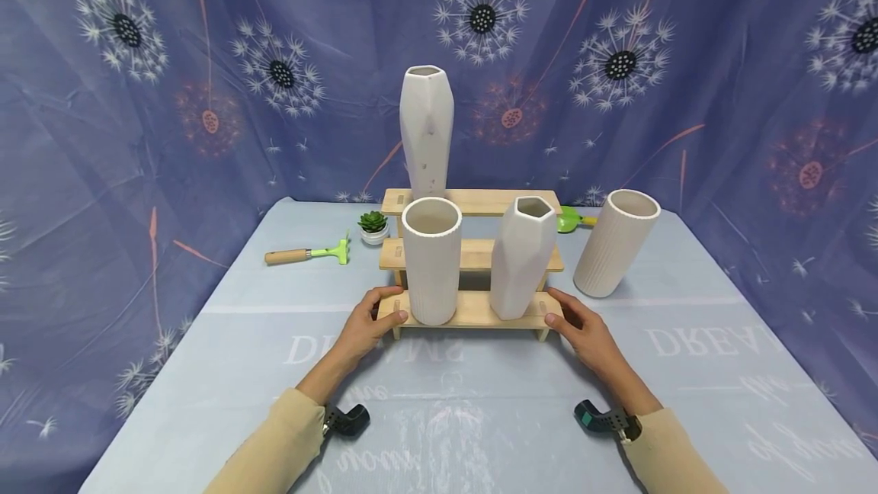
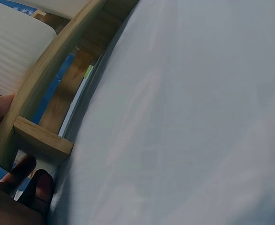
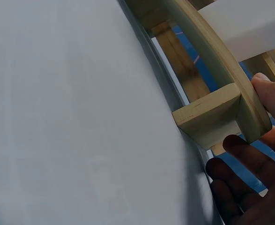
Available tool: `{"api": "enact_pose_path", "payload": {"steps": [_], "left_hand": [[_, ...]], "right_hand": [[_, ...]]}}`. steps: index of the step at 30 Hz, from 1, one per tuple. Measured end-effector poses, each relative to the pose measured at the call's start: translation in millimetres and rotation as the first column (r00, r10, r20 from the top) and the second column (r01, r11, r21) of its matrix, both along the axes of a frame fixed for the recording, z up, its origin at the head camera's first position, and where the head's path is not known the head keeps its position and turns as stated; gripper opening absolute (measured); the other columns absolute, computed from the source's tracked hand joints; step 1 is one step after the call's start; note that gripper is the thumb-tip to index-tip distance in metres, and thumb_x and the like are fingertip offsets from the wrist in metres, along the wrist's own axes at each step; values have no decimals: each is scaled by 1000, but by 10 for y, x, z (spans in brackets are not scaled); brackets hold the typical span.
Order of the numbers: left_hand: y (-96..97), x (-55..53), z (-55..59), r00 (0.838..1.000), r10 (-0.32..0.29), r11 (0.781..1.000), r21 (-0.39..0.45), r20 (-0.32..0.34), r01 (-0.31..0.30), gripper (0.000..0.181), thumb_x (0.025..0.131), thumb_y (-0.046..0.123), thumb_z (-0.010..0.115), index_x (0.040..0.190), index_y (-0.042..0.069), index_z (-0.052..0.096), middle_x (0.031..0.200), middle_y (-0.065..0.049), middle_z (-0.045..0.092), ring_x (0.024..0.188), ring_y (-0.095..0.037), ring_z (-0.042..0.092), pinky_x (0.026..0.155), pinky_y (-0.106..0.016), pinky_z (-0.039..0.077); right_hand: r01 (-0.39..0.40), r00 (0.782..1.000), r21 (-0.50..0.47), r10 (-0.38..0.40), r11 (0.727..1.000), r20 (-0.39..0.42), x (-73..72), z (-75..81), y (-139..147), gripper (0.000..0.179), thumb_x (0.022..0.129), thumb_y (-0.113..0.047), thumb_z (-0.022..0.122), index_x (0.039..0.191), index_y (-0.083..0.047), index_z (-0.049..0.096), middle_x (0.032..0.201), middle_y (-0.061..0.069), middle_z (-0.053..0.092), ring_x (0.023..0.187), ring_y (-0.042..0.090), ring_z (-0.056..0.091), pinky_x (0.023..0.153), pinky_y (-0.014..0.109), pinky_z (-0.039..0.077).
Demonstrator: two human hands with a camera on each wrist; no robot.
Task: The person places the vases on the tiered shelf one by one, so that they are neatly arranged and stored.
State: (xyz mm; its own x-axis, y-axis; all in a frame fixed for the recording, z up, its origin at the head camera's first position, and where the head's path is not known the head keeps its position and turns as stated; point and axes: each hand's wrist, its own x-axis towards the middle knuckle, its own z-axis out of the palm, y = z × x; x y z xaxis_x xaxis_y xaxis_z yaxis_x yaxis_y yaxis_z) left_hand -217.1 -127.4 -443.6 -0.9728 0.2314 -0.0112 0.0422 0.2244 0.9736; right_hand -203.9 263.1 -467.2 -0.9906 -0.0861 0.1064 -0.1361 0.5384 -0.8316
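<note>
A three-tier wooden shelf stand (image 1: 473, 309) stands on the table with white vases on it. My left hand (image 1: 366, 320) grips the left end of its lowest board, thumb on top and fingers beneath, as the left wrist view shows. At the other end my right hand (image 1: 583, 326) holds the same board, thumb (image 3: 267, 91) on its edge and fingers curled below. A ribbed cylindrical vase (image 1: 432, 265) and a faceted vase (image 1: 523, 261) stand on the lowest board. The tall faceted vase (image 1: 427, 132) is on the top board.
Right of the stand, another ribbed vase (image 1: 615, 244) stands on the table (image 1: 453, 418). Behind it lies a green shovel (image 1: 568, 219). To the left are a small potted succulent (image 1: 373, 227) and a green hand rake (image 1: 309, 254). A dandelion-print curtain (image 1: 329, 97) hangs behind.
</note>
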Motion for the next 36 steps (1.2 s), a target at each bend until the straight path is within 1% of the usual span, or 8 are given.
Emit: {"api": "enact_pose_path", "payload": {"steps": [5,8,11,18,24,29,33,36], "left_hand": [[-8,-15,-48,1000,-6,1000,-6,-15,6,49,90,17,64,135,9,46,137,-16,42,105,-16,50,82,-24,45],[9,30,50,1000,-5,1000,-13,3,5,48,90,14,63,135,7,46,137,-17,42,105,-17,49,83,-26,45],[11,45,69,1000,-7,1000,-15,-1,7,47,90,14,63,134,7,47,139,-16,41,106,-16,48,84,-24,44],[9,45,79,1000,-1,1000,-13,8,1,47,90,14,63,134,8,47,138,-15,42,108,-18,48,85,-24,43],[7,44,82,1000,-2,1000,-20,1,2,47,91,14,63,134,8,47,141,-15,39,115,-24,47,87,-24,43],[6,44,78,1000,-2,1000,-16,-5,2,48,90,14,63,135,7,46,141,-16,40,111,-21,48,85,-24,43],[7,46,76,1000,2,1000,-13,-9,-2,49,90,14,63,135,6,46,139,-16,41,108,-19,49,84,-24,44],[6,50,76,1000,0,1000,-13,-8,-1,48,90,14,63,135,7,46,139,-17,42,108,-20,49,84,-24,44]], "right_hand": [[-14,1000,2,14,1000,-1,79,169,-59,53,94,-24,58,142,-8,41,132,22,54,113,25,58,84,18,45],[-21,1000,5,21,1000,-17,66,144,-28,53,94,-24,58,141,-6,41,136,22,51,119,37,54,86,15,43],[-17,999,8,18,1000,-41,12,22,63,53,94,-26,58,141,-7,42,138,19,50,119,36,54,85,14,44],[26,996,29,-23,999,-89,82,77,149,52,94,-26,58,140,-4,42,131,21,55,115,37,56,83,8,40],[100,993,61,-96,993,-69,129,145,234,57,95,-33,56,140,-3,40,133,21,53,116,35,54,81,4,37],[176,983,84,-171,981,-67,124,146,323,58,94,-35,57,138,-2,40,132,19,52,115,31,51,80,3,35],[216,975,76,-211,973,-73,110,145,392,61,93,-35,58,138,1,38,133,20,51,115,32,49,82,4,34],[236,971,63,-232,970,-58,109,166,437,64,93,-36,58,139,2,36,134,22,49,119,34,48,89,13,37]]}}
